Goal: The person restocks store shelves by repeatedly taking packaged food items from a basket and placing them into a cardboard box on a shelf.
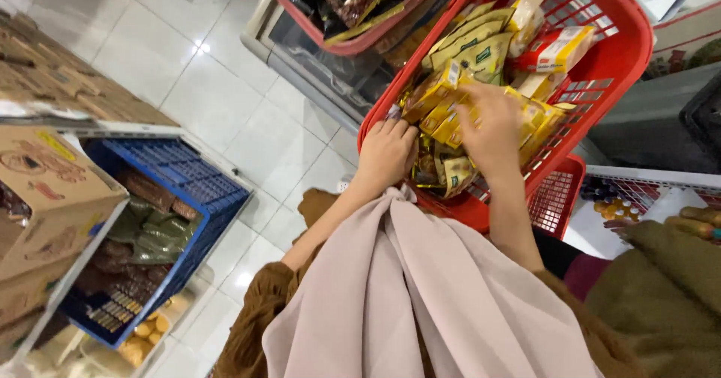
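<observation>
Both hands, the left hand [385,151] and right hand [492,126], curl loosely on shiny yellow snack packets [443,107] inside the red plastic basket [627,47], where piled packets might slide out.

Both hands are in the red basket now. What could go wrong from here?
1. The red plastic mesh basket looks tilted and heaped, so yellow foil packets might slide out.
2. The right hand is blurred mid-motion and could knock loose packets.
3. The left hand presses packets against the rim, which might crush them.
</observation>
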